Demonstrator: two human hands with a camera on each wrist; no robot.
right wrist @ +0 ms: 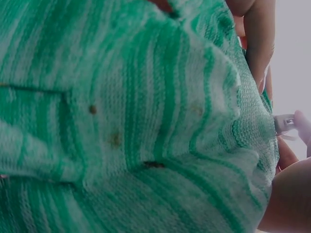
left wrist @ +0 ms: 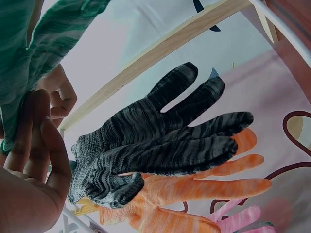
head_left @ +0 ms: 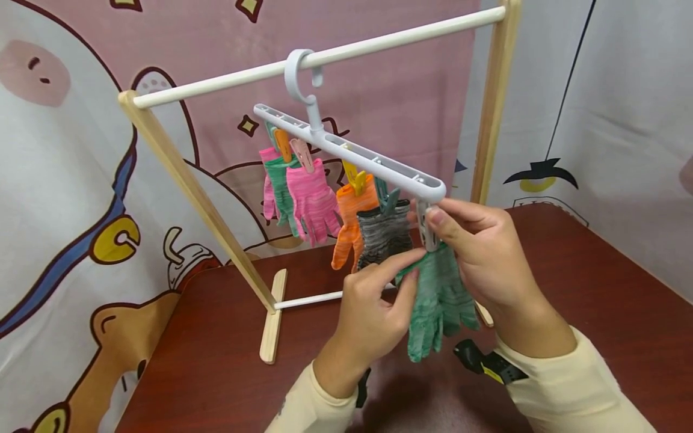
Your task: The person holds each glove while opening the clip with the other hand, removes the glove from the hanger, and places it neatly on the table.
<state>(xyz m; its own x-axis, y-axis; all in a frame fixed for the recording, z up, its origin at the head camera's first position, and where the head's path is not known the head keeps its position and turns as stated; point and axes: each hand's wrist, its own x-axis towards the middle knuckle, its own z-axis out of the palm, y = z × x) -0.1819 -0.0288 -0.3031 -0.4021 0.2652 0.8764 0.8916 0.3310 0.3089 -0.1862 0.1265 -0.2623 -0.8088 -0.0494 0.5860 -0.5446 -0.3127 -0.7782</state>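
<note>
A green striped glove point(head_left: 433, 294) hangs fingers down at the near end of the white hanger point(head_left: 363, 157). Its cuff sits at the lower end of a grey clothespin point(head_left: 429, 228) below the hanger bar. My right hand point(head_left: 489, 258) pinches that clothespin between thumb and fingers. From the left, my left hand point(head_left: 373, 304) pinches the green cuff between thumb and forefinger. Right behind it is a black-and-grey glove point(left wrist: 160, 131), hung from its own dark clothespin point(head_left: 387, 195). In the right wrist view the green knit point(right wrist: 146, 111) hides most of the hands.
Farther along the hanger hang an orange glove point(head_left: 354, 216), a pink glove point(head_left: 314, 198) and a green glove point(head_left: 281, 186), each clipped. The hanger hooks over the white rod point(head_left: 400, 39) of a wooden-legged rack point(head_left: 200, 204) on a dark red table point(head_left: 211, 361). Patterned cloth point(head_left: 373, 78) hangs behind.
</note>
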